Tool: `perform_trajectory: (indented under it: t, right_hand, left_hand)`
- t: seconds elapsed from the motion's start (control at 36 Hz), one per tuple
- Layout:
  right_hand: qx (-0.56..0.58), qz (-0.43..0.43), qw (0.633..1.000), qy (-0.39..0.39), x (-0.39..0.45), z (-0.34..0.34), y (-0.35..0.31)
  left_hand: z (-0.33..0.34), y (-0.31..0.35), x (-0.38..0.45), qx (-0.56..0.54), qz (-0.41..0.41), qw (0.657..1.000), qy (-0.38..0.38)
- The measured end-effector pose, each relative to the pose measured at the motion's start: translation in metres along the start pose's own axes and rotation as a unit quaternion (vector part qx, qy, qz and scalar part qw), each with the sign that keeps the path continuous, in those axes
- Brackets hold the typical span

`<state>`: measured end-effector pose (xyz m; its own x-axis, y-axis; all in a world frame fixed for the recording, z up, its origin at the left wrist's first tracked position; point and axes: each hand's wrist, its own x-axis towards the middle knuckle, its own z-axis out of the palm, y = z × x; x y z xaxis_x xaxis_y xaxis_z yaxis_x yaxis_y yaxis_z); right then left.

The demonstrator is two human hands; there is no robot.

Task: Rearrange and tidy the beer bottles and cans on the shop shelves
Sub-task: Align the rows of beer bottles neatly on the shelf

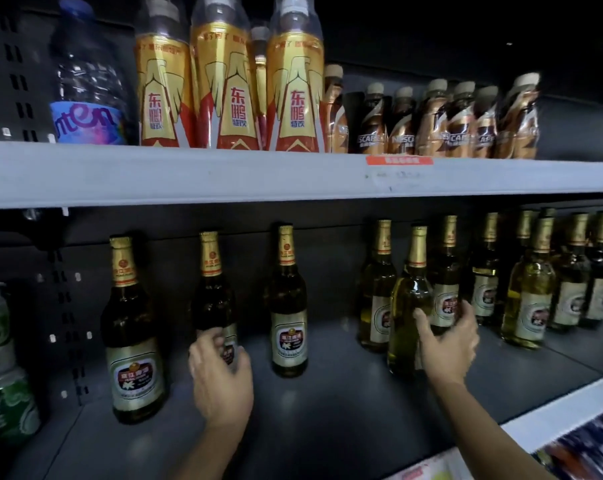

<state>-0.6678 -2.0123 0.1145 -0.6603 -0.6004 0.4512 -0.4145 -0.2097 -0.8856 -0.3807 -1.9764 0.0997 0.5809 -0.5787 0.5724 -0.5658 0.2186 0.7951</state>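
Two hands reaching into the lower shelf [327,403], dark and hard to see.

Left hand [220,379] curled round the low part of a dark beer bottle [212,292], covering most of its label. Fingertips blurry, so the exact grip hard to make out.

Right hand [449,344] wrapped round a pale beer bottle [411,306], thumb on the front, fingers behind the glass. Label hidden by the hand.

One more dark bottle [132,341] standing to the left, near the front edge. Another dark bottle [288,306] standing between the two held ones.

A row of pale bottles [535,282] further right, packed close, back ones half hidden, last ones cut off at the edge.

Green cans [2,375] stacked at far left, only partly in view.

Upper shelf [224,174] carrying a water bottle [89,84], tall gold drink bottles [224,81] with tops cut off, and small brown coffee bottles [449,123], labels blurry.

Bright, blurred packets [577,448] at bottom right, too smeared to tell apart.
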Motion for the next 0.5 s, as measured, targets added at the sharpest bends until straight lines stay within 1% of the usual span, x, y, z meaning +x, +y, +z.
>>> perform_trajectory:
  t: [0.03,0.08,0.11,0.17,0.22,0.28,0.36,0.42,0.5]
  right_hand:
    - [0.018,0.018,0.997,-0.071,0.010,-0.002,0.009]
    - [0.087,0.059,0.973,-0.204,0.027,0.000,0.022]
    - [0.098,0.072,0.961,-0.247,0.034,0.004,0.029]
    - [0.072,0.078,0.951,-0.290,0.042,0.011,0.037]
    - [0.055,0.090,0.948,-0.299,0.047,0.016,0.043]
    - [0.017,0.092,0.952,-0.291,0.050,0.018,0.047]
    - [-0.072,0.073,0.955,-0.278,0.046,0.014,0.041]
    - [-0.103,0.051,0.961,-0.253,0.032,0.012,0.034]
    - [-0.103,0.038,0.971,-0.210,0.000,0.012,0.022]
  left_hand:
    - [0.003,0.005,-0.004,-0.001,0.001,1.000,-0.001]
    - [0.009,0.014,-0.013,-0.004,-0.001,1.000,-0.002]
    - [0.012,0.018,-0.018,-0.008,-0.007,1.000,-0.003]
    - [0.018,0.023,-0.027,-0.021,-0.010,1.000,-0.014]
    - [0.023,0.024,-0.036,-0.023,-0.002,0.999,-0.031]
    - [0.027,0.023,-0.042,-0.017,-0.001,0.999,-0.041]
    - [0.030,0.030,-0.048,-0.028,0.005,0.998,-0.061]
    - [0.032,0.036,-0.050,-0.049,0.018,0.995,-0.082]
    - [0.036,0.048,-0.047,-0.083,0.034,0.986,-0.138]
